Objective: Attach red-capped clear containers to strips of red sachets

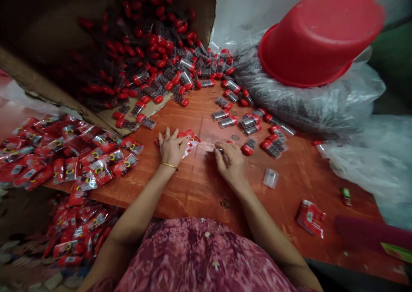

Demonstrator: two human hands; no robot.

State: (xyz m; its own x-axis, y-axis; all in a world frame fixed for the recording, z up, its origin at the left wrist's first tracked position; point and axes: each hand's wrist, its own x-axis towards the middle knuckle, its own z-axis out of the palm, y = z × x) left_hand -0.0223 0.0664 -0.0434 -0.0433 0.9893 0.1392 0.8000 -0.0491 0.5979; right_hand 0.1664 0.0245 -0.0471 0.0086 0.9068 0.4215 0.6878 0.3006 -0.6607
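Observation:
My left hand (171, 147) lies on a red printed packet (190, 140) on the reddish wooden table (206, 189), fingers bent over it and pinning it down. My right hand (229, 159) rests just to the right with its fingers curled; a small red-capped vial seems to be under the fingertips, mostly hidden. Loose clear vials with red caps (249, 121) lie scattered just beyond my right hand.
A tipped cardboard box (38, 82) at the back left spills several red-capped vials (154, 60). Filled red packets (71, 155) pile up at the left and below the table edge. A red plastic basin (317, 37) sits upside down on plastic bags (322, 99). A clear cap (271, 178) and a red packet (310, 218) lie at right.

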